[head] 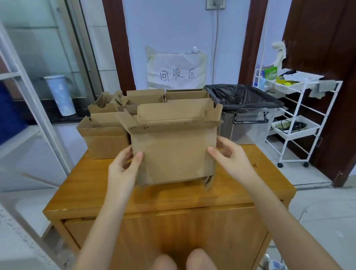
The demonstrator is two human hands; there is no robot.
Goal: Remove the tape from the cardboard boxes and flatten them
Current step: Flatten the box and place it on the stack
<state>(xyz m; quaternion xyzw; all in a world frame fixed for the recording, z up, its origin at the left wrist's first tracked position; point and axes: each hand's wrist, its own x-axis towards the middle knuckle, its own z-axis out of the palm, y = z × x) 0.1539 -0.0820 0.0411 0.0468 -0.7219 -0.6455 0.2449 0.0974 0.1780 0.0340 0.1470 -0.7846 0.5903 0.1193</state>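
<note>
Box in hand: a cardboard box (172, 154) stood upright near the middle of the wooden counter (89, 194), top flaps open, seemingly held steady so it could be turned or collapsed.
Left hand: the left hand (123, 169) gripped the box's left edge, thumb on the near face, the other fingers curled round the side.
Right hand: the right hand (228, 152) mirrored it on the right edge, thumb in front, the rest behind.
Arms: both forearms reached forward, roughly level.
Waiting boxes: more open boxes (107, 126) sat behind, beside the lined bin (248, 109), likely for tape.
Tape: none was clearly visible on the held box.
</note>
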